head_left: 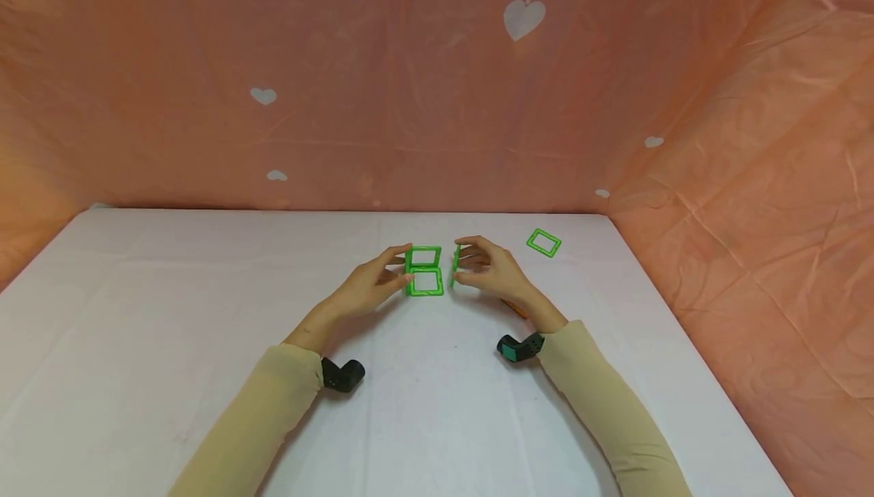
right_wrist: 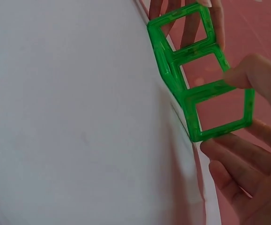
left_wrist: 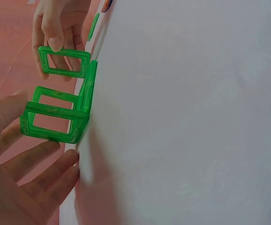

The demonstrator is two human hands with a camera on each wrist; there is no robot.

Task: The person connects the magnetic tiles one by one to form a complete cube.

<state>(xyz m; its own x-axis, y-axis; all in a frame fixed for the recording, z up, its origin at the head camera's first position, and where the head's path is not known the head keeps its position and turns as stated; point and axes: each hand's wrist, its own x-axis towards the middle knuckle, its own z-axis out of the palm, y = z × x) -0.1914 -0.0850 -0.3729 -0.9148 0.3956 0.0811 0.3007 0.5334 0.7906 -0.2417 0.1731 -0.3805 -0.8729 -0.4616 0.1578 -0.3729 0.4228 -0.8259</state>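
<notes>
A small structure of open green plastic square tiles [head_left: 426,282] sits on the white table, one tile flat and others upright along its left and back sides. My left hand [head_left: 365,288] grips the upright left tile between thumb and fingers; the left wrist view shows this hand [left_wrist: 27,173] at the structure. To the right, my right hand [head_left: 496,271] pinches a separate green square tile [head_left: 455,265] by its edges, holding it upright. A small gap parts it from the structure in the head view. In the right wrist view, the held tile [right_wrist: 219,130] is nearest the camera.
Another green square tile [head_left: 544,243] lies flat at the back right of the white table [head_left: 205,375]. An orange piece [head_left: 515,309] is partly hidden under my right wrist. Behind and to the right hangs a pinkish-orange curtain [head_left: 382,80] with white hearts.
</notes>
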